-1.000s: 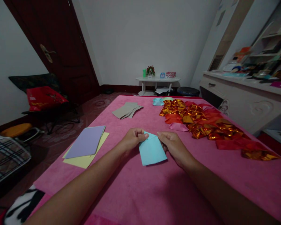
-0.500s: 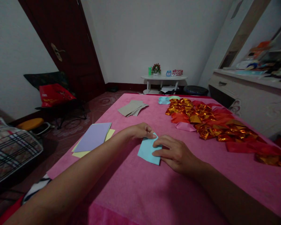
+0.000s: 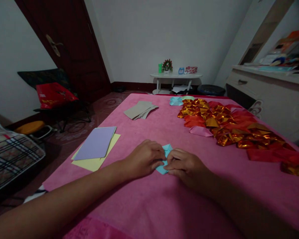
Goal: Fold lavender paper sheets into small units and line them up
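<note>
A red bag rests on a folding chair near a dark door. A green cup and a small plant stand on a white side table.

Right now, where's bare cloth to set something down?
Bare pink cloth: nearer the wearer than the left hand and right hand; between the grey cards and folded foil pieces; right of the right hand, before the red pieces. Crowded: far right, all folded pieces; left, purple sheet over yellow paper; centre, hands at light-blue paper.

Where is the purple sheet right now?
In the head view, the purple sheet lies left of centre, over the yellow paper on the pink tabletop, to the left of the left hand.
</note>
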Demonstrator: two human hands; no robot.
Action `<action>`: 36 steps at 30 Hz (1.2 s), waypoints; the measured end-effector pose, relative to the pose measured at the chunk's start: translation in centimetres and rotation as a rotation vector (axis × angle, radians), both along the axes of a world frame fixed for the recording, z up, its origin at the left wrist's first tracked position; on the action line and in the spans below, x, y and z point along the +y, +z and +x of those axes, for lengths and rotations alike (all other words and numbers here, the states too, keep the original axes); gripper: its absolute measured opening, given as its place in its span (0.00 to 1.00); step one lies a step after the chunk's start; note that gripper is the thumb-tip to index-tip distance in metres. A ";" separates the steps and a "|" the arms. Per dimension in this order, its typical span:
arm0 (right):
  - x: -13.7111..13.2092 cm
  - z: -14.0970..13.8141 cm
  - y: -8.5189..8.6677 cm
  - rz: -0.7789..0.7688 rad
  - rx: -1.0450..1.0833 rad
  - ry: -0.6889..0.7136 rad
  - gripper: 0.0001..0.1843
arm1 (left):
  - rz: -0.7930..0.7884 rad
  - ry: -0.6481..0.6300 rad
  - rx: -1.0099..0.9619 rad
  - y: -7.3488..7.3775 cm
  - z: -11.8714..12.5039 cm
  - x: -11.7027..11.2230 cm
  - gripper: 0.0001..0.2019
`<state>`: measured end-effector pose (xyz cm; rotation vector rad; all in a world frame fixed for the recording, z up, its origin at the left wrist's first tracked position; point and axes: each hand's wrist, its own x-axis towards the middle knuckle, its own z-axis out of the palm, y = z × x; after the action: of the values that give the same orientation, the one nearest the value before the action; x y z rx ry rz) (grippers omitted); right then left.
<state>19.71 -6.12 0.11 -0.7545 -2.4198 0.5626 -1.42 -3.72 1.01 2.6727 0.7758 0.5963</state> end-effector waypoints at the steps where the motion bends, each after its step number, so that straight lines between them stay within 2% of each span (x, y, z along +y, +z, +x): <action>1: 0.1 -0.1 -0.1 -0.040 0.015 -0.011 0.09 | 0.012 -0.008 0.004 -0.1 -0.5 -0.8 0.10; 5: 0.2 -0.4 -0.2 -0.166 0.044 -0.072 0.13 | 0.064 -0.024 0.034 -0.5 -2.0 -3.2 0.14; 9: 0.2 -0.9 -0.1 -0.215 0.053 -0.171 0.12 | 0.152 -0.014 0.043 -1.1 -2.3 -4.2 0.15; 12: -0.1 -1.4 -0.1 -0.216 0.048 -0.265 0.08 | 0.206 -0.006 0.017 -1.7 -2.3 -4.4 0.14; 17: -0.8 -2.0 0.3 -0.179 -0.017 -0.412 0.08 | 0.210 0.012 -0.013 -2.1 -2.5 -4.6 0.13; 30: -1.1 -2.7 0.4 -0.114 -0.179 -0.548 0.08 | 0.169 0.026 -0.095 -1.8 -2.4 -4.7 0.11; 36: -1.3 -2.7 0.3 -0.087 -0.204 -0.565 0.09 | 0.138 0.023 -0.054 -1.7 -2.4 -4.8 0.17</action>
<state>17.00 -7.43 0.43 -1.5249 -2.2126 0.3741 -3.85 -8.51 -0.69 2.7615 0.7785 0.7507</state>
